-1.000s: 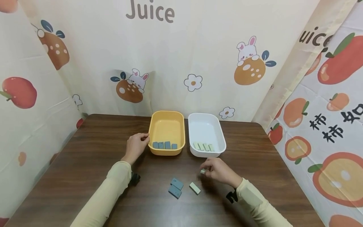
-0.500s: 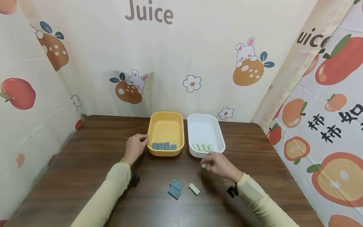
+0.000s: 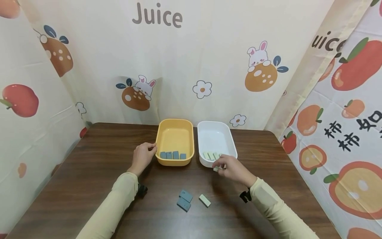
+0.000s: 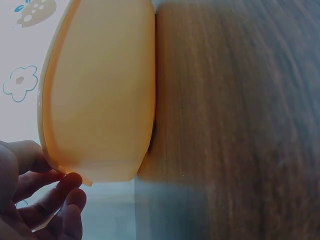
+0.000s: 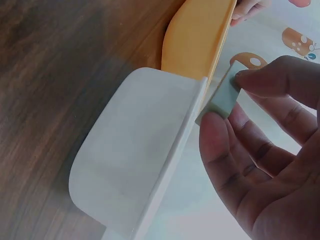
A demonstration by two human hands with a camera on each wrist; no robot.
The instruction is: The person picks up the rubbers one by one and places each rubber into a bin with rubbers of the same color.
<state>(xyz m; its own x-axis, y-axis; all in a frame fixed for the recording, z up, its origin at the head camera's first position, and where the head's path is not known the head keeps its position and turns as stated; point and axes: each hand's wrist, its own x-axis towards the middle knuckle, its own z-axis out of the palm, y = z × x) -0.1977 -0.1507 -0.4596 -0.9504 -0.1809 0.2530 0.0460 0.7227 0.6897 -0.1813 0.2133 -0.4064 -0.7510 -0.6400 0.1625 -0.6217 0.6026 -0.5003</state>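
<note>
At the near left corner of a yellow plastic bin, my left hand pinches the rim between thumb and fingers; the left wrist view shows the fingertips on that rim. My right hand pinches a small pale green block between thumb and fingertips, right at the near rim of a white plastic bin. Several blue-grey blocks line the near end of the yellow bin. A row of pale green blocks lies at the white bin's near end, partly hidden by my right hand.
On the brown wooden table, in front of the bins, lie two blue-grey blocks, one farther back and one nearer block, with a pale green block to their right. A fruit-printed curtain hangs behind the table.
My right hand has moved away from me and up with the pale green block, from over the table to the white bin's near rim. The left hand stays at the yellow bin.
</note>
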